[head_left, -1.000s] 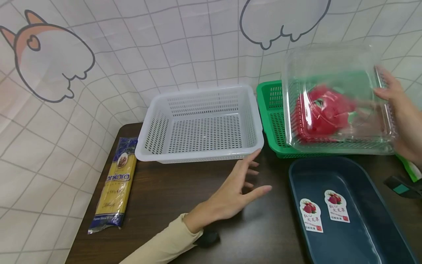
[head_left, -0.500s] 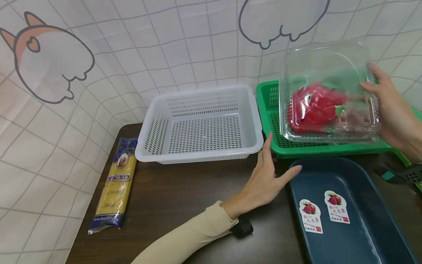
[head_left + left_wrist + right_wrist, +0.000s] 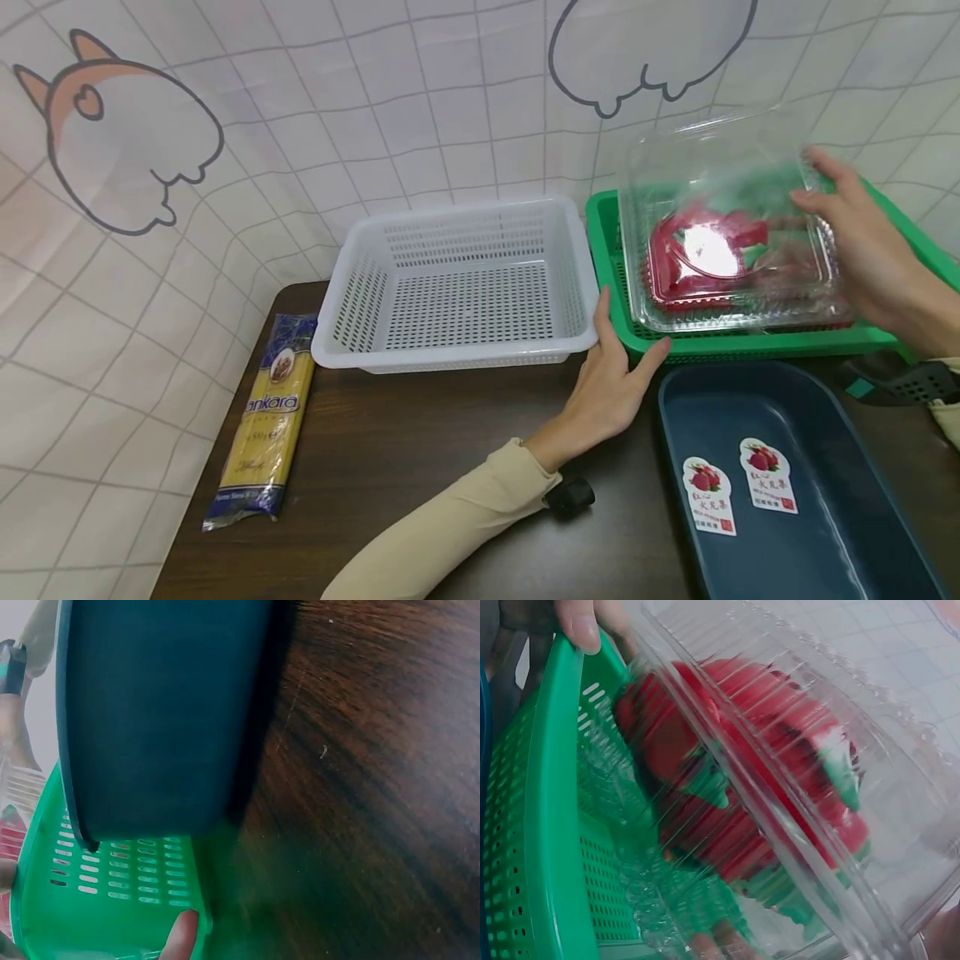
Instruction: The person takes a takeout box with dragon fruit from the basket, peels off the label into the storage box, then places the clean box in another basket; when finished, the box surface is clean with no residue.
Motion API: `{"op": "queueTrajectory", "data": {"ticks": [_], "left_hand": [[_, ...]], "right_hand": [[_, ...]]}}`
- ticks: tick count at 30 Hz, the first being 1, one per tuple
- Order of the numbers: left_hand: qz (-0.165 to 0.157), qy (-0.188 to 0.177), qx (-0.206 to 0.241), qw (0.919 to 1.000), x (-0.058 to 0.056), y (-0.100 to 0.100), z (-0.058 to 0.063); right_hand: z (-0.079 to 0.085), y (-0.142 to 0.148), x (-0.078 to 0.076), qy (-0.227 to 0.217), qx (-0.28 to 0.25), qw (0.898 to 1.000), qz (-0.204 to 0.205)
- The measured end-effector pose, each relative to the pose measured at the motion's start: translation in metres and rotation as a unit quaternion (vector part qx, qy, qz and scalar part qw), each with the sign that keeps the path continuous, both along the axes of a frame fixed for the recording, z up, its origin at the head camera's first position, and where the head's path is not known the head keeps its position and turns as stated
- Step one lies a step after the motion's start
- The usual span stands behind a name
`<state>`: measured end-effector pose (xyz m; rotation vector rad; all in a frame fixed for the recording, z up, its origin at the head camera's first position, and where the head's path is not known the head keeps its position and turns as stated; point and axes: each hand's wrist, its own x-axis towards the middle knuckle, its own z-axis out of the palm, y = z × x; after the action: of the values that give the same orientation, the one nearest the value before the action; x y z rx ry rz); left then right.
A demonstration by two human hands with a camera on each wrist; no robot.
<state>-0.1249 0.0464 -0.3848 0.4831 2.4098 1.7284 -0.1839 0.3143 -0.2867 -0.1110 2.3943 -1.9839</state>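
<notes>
My right hand [image 3: 862, 233] grips the right side of a clear plastic clamshell box [image 3: 660, 158], tilted over the green basket [image 3: 742, 344]. Through its clear wall a red dragon fruit [image 3: 742, 757] with green scale tips shows inside the box. Some of my right fingers [image 3: 724, 941] show through the plastic in the right wrist view. My left hand [image 3: 603, 387] holds the green basket's front left corner, its thumb [image 3: 181, 934] against the outer wall and a finger [image 3: 6, 876] at the rim. Most of the basket's inside is hidden behind the box.
A white perforated basket [image 3: 465, 354] stands left of the green one, close against my left hand. In front is a dark blue tray [image 3: 817, 467] with two fruit labels [image 3: 710, 496] in it. A yellow pasta packet [image 3: 266, 417] lies at the table's left edge.
The box with the dragon fruit has moved left and a little down, in my right hand. My left hand has moved right from beside the white basket to the green basket's corner.
</notes>
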Motion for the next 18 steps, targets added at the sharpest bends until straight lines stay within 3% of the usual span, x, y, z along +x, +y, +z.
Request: {"op": "queueTrajectory", "data": {"ticks": [12, 18], "left_hand": [[0.008, -0.014, -0.03, 0.9994, -0.005, 0.002, 0.0], [0.004, -0.003, -0.053, 0.9986, -0.006, 0.001, 0.0]], "right_hand": [[0.002, -0.005, -0.005, -0.036, 0.106, 0.993, 0.027], [0.001, -0.004, -0.012, -0.065, 0.11, 0.991, 0.045]]}}
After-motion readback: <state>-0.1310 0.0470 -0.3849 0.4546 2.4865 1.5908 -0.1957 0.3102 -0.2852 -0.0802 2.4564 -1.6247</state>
